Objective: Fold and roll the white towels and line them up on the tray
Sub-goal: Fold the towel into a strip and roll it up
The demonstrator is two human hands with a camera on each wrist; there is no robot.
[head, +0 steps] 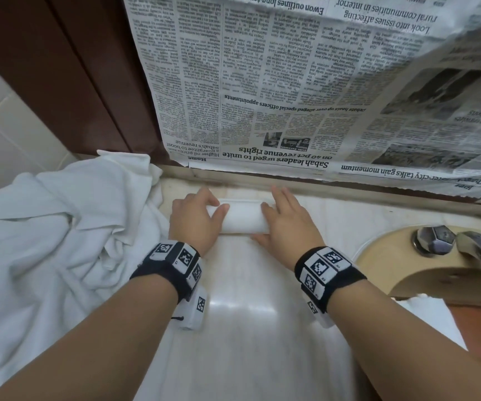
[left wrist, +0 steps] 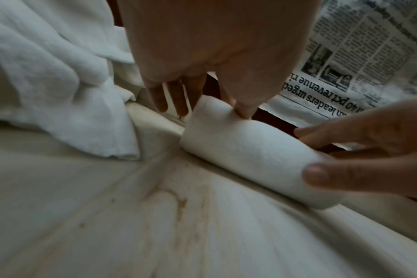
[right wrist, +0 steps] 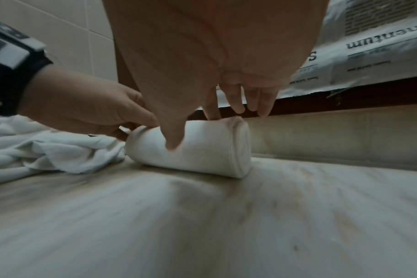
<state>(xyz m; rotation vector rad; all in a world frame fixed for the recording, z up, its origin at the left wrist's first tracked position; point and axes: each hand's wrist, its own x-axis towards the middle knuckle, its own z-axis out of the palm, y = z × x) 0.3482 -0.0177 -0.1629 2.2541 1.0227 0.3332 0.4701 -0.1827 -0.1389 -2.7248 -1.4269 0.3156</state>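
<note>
A tightly rolled white towel (head: 242, 217) lies crosswise on the pale marble counter (head: 262, 328), close to the back ledge. My left hand (head: 216, 204) holds its left end, thumb on the near side and fingers over the far side. My right hand (head: 272, 202) holds the right end the same way. In the left wrist view the roll (left wrist: 245, 150) sits between both hands. In the right wrist view the spiral end of the roll (right wrist: 240, 148) faces right. No tray shows in any view.
A loose heap of white towels (head: 59, 227) covers the counter's left side. A beige sink (head: 392, 264) with a chrome tap (head: 436, 240) sits at the right. Newspaper (head: 291, 82) hangs on the wall behind the ledge.
</note>
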